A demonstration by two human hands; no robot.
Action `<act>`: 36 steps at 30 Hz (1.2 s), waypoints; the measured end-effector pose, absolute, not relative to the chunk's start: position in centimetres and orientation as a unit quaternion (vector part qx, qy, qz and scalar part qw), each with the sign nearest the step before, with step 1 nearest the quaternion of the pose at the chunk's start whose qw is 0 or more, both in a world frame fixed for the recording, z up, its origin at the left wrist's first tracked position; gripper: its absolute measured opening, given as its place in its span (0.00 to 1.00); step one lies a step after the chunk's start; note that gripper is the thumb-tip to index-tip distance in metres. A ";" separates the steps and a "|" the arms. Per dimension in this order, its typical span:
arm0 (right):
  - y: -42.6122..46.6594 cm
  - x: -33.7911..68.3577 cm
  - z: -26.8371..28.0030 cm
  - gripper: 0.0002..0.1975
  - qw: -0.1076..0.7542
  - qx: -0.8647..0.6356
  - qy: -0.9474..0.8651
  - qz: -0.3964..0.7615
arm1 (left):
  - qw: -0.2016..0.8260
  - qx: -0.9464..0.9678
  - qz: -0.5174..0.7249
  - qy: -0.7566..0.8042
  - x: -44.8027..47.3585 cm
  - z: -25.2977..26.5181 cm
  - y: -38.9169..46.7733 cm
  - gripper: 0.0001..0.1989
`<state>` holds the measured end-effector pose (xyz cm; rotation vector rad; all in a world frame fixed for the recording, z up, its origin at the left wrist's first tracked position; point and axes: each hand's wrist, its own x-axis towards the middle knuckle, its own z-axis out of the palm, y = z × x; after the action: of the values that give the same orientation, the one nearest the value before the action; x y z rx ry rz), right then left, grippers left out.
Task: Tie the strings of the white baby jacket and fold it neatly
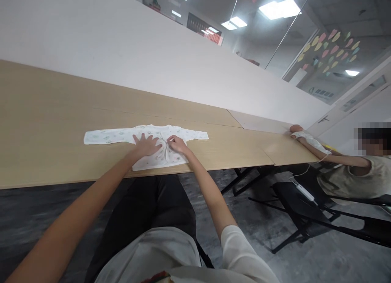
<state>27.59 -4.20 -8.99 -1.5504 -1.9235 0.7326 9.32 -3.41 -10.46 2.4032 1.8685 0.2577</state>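
Observation:
A small white baby shirt with a light print lies spread on the wooden table, its long sleeves stretched out to both sides. My left hand rests flat on the shirt's front with the fingers spread. Beside it, my right hand has its fingers pinched together on the edge of the front opening, near the middle of the chest. A narrow fold of cloth stands slightly raised there between my hands. Exactly what lies between the right fingertips is partly hidden.
The table runs left and right along a white partition. At the far right, another person reaches over a second patterned garment. Black folding chairs stand below, one with a white power strip on it.

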 end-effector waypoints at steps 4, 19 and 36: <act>-1.2 25.8 -8.4 0.06 0.288 -0.614 -0.697 0.232 | 0.043 0.785 0.108 0.609 9.6 -8.6 -0.5 0.21; 1.4 23.2 -10.1 0.09 0.313 -0.658 -0.664 0.167 | 0.159 0.680 0.287 0.656 10.9 -10.1 2.1 0.20; 1.6 23.3 -10.9 0.14 0.339 -0.642 -0.664 0.180 | 0.116 0.675 0.308 0.660 11.4 -11.0 1.9 0.14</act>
<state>23.34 1.57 -10.89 -1.6709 -1.7288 0.4686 11.43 1.92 -10.97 1.9782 1.9329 0.9016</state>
